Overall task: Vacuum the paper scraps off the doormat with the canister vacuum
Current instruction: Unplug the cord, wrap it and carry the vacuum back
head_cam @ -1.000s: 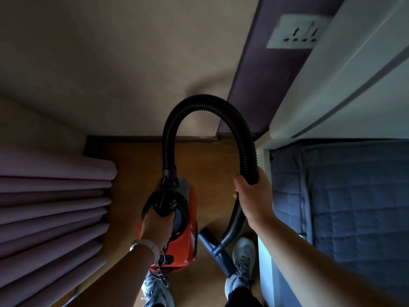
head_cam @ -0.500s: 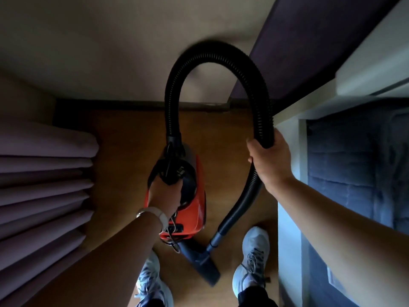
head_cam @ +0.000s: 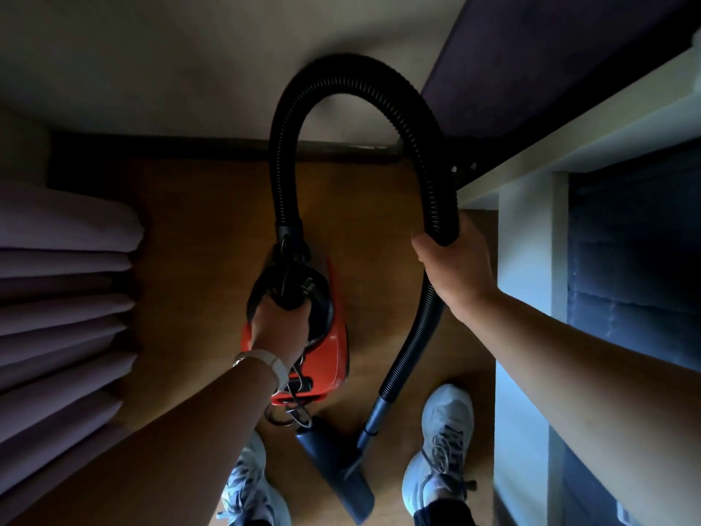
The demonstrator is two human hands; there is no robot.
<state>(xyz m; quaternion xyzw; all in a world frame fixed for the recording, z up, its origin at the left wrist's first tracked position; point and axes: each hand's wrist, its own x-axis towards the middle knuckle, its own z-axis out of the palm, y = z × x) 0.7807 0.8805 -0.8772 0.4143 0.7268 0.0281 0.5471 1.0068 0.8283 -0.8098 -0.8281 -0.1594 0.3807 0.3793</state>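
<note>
The vacuum (head_cam: 333, 358), red with a black top, is seen at the middle of the view over a wooden floor (head_cam: 197, 229); whether it is resting on the floor or is lifted cannot be told. Its black handle is gripped from above by the left hand (head_cam: 278, 328), whose fingers are curled round it, and a pale band (head_cam: 271, 368) is worn on that wrist. A ribbed black hose (head_cam: 352, 68) is led up from the front of the vacuum, arched over and brought down on the vacuum's right. There it is clasped by the right hand (head_cam: 455, 271), with fingers and thumb closed round it. Below that hand the hose is joined to a grey tube (head_cam: 381, 408) and a dark nozzle (head_cam: 341, 472), which is found just behind the vacuum, between two pale shoes (head_cam: 444, 442). A loop of thin cord (head_cam: 292, 408) is seen hanging at the vacuum's rear. Folded curtain pleats (head_cam: 64, 298) are seen well to the vacuum's left, a light wall (head_cam: 189, 62) beyond its front, and a white frame (head_cam: 523, 298) with blue quilted fabric (head_cam: 637, 298) to its right.
</note>
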